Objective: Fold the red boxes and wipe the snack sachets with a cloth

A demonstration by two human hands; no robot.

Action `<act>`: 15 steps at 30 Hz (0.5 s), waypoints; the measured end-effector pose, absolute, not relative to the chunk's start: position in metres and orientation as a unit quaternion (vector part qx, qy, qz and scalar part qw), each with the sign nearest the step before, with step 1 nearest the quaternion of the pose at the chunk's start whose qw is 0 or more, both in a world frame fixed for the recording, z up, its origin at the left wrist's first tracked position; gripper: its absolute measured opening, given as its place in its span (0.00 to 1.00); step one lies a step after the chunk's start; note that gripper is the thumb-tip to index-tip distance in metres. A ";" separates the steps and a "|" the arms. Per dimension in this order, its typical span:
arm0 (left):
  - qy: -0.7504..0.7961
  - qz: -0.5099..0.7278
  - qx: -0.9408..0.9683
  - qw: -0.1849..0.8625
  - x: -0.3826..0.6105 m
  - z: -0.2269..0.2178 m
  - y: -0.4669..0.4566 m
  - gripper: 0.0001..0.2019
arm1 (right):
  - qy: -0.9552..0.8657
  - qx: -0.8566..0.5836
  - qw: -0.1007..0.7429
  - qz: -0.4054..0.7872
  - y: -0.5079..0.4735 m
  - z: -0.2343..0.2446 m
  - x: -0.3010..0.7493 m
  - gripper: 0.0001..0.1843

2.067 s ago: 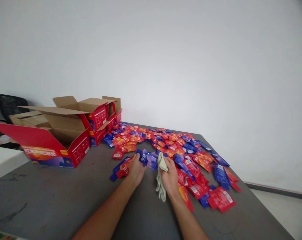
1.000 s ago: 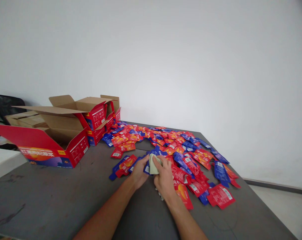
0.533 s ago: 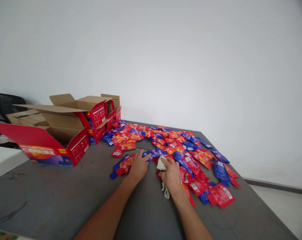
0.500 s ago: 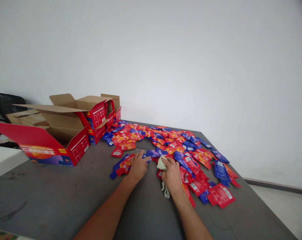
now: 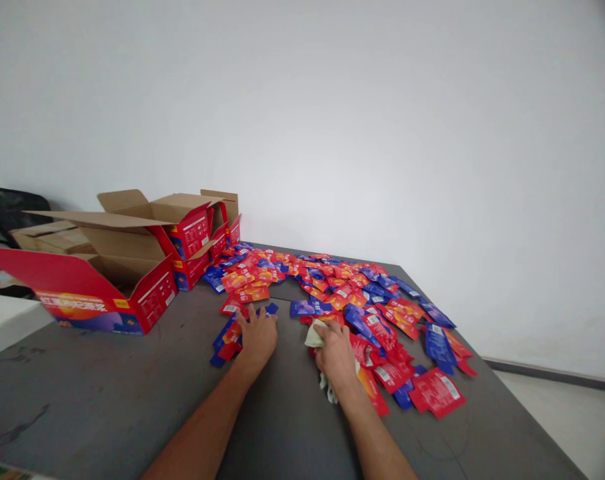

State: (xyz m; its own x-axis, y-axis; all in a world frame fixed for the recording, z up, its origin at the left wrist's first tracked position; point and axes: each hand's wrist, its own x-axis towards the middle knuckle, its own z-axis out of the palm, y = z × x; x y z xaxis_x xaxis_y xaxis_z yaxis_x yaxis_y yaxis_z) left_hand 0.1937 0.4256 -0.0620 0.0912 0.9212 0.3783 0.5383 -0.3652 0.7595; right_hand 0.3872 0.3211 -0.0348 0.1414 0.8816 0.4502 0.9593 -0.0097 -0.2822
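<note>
My left hand (image 5: 257, 339) lies over a small group of flat pouches at the pile's near left, its fingers spread on top. Under it a blue pouch (image 5: 271, 309) peeks out by the thumb, and red and blue pouches (image 5: 227, 338) show on its other side. My right hand (image 5: 334, 351) is closed around a pale, crumpled cloth (image 5: 314, 335). Part of the cloth hangs below the palm, beside the red pouches (image 5: 372, 392). Between the hands, a purple-blue pouch (image 5: 309, 307) lies at the edge of the pile.
Red and blue pouches (image 5: 342, 275) spread across the grey table (image 5: 132, 400) toward the wall. At left stand a red carton with raised flaps (image 5: 155, 297) and more cartons (image 5: 192, 237) behind it. A black chair (image 5: 17, 207) is farther left.
My left hand has moved left, from beside the purple-blue pouch onto the small group, where a blue pouch now sticks out. My right hand, with the cloth, has shifted slightly left and down.
</note>
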 end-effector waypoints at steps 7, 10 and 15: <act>0.432 0.427 0.758 0.238 0.242 -0.046 0.432 0.11 | -0.637 -0.707 0.300 -0.074 0.323 -0.038 0.388 0.34; 0.356 0.383 0.789 0.322 0.265 -0.037 0.448 0.22 | -0.616 -0.721 0.310 -0.063 0.324 -0.036 0.388 0.33; 0.354 0.397 0.687 0.495 0.280 -0.037 0.455 0.16 | -0.600 -0.732 0.317 -0.061 0.326 -0.034 0.391 0.33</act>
